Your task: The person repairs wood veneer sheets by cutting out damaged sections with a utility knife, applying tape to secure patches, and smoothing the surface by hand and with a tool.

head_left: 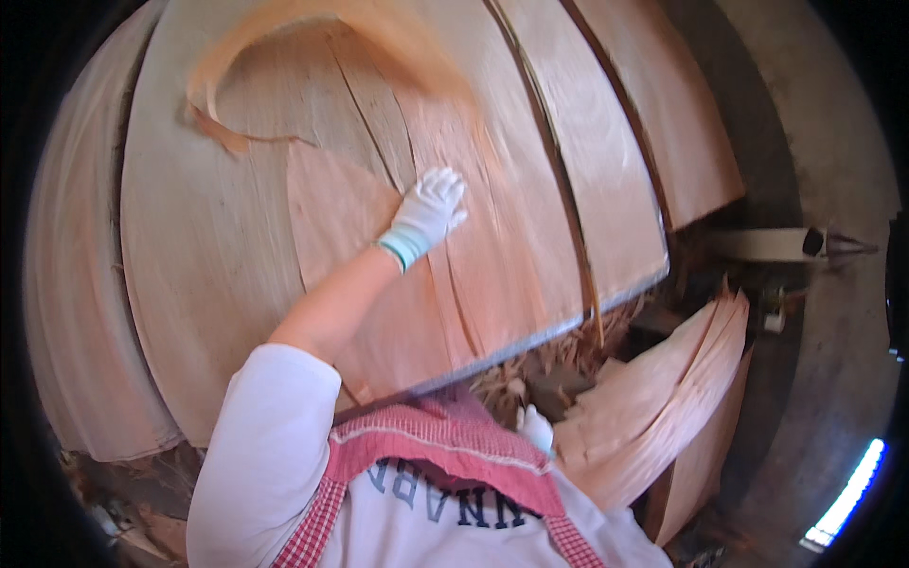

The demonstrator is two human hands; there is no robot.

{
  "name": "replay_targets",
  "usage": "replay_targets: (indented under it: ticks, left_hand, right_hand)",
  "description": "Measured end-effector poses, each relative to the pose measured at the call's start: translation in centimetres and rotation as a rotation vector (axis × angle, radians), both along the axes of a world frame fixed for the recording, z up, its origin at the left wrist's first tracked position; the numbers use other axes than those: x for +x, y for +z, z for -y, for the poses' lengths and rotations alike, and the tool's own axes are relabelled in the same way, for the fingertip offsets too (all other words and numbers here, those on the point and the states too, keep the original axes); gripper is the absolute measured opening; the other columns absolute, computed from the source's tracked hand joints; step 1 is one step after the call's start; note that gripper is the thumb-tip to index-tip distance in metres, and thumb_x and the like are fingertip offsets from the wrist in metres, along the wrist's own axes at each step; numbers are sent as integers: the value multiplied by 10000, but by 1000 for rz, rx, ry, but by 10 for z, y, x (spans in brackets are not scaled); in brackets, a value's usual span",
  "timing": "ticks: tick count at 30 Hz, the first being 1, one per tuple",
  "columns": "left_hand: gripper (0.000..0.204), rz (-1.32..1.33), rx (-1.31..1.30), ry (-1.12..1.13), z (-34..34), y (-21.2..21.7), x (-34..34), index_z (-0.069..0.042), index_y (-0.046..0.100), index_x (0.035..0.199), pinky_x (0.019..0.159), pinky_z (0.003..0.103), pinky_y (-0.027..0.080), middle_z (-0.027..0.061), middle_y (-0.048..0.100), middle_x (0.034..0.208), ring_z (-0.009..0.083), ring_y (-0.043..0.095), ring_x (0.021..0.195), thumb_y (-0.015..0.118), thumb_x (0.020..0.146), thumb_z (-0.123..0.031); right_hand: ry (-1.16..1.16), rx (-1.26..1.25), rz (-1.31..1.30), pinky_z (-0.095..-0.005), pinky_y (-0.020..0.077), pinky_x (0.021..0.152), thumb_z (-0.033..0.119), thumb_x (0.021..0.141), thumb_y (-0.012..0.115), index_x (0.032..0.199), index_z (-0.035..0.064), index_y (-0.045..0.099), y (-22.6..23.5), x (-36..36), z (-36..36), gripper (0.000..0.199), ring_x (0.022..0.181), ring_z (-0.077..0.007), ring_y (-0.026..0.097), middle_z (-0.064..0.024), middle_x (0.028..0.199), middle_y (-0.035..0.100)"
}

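My left hand (pixel 433 210), in a white glove with a light green cuff, is stretched out over a wide stack of thin wood veneer sheets (pixel 208 256). Its fingers lie flat on a pinkish veneer sheet (pixel 346 208) near long splits in the wood. Beyond the hand, a curled orange-brown veneer piece (pixel 398 47) arches over the stack, blurred. Close to my body, my gloved right hand (pixel 536 429) shows only in part below the stack's near edge. It is beside a bent bundle of veneer (pixel 653 398); its fingers are too small and partly hidden to read.
More veneer stacks stand at the left (pixel 80 284) and right (pixel 653 104), separated by narrow dark gaps. Veneer scraps (pixel 511 379) litter the area under the near edge. A pale beam (pixel 757 244) juts out at the right, above grey floor (pixel 843 312).
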State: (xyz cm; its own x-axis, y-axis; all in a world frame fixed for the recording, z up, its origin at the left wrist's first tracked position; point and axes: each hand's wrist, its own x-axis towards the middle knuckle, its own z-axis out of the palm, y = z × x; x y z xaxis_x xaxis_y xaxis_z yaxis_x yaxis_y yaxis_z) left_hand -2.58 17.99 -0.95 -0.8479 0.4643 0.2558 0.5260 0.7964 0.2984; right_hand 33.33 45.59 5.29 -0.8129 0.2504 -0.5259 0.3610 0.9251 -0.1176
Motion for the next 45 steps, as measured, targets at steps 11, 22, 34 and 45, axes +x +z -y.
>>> replay_targets:
  ticks: [11,22,34,45]
  left_hand:
    - [330,-35,-237,-118,-10,22,7,-72,628,1064,1121,419,275,73,613,1154,231,521,1171,590,853,-323]
    - [274,64,-652,43,-57,68,13,-52,691,1067,1073,419,303,129,674,1093,241,598,1072,529,866,-143]
    - [291,321,-357,173,-66,86,-2,-59,657,1115,920,437,433,153,655,1099,327,608,1029,520,890,-184]
    - [274,379,673,113,72,115,69,-2,588,1089,814,396,500,167,641,1023,304,630,903,486,953,-217]
  right_hand:
    - [29,-434,-786,-387,463,895,248,795,724,1213,-5,532,2,-435,90,524,1044,-337,614,-208,1084,644]
    - [527,-393,-560,-430,478,694,345,881,552,951,26,649,142,-444,198,341,791,-407,619,-243,841,638]
    - [559,-1082,-433,-233,441,745,130,822,634,1209,1,581,231,-414,263,412,799,-103,525,-7,881,582]
    - [736,-1180,-479,-197,364,542,162,866,636,1259,46,577,258,-421,363,415,639,-34,451,73,765,489]
